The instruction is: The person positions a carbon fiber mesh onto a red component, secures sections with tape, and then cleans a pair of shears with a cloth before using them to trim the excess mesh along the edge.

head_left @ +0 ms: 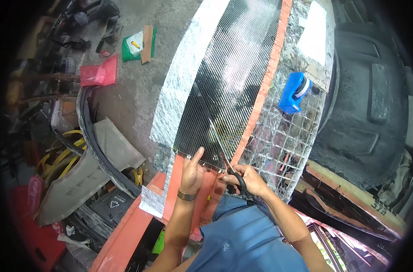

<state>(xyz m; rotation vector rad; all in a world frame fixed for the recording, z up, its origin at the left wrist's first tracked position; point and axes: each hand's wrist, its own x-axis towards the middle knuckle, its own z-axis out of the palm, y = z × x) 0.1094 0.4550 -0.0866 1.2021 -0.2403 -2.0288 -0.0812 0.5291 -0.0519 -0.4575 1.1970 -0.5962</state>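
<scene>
A long sheet of black woven fabric, like carbon-fibre cloth [202, 102], stretches away from me with a glossy, reflective face. My left hand [193, 174] grips its near edge, thumb on top and the other fingers mostly hidden below. In my right hand [249, 180] is a pair of scissors [221, 146] with black handles, fingers wrapped round them. The long blades point away from me over the near right part of the cloth. They look parted, one slim and bright; whether one lies under the cloth I cannot tell.
Orange-red strip [263, 95] runs along the cloth's right edge; silvery-white sheeting [175, 97] borders its left. A blue tape dispenser [291, 94] stands right on a cluttered gridded surface. Left, on the floor, are a pink packet [99, 72] and a curved black trim piece [89, 131]. A large dark panel [365, 90] lies far right.
</scene>
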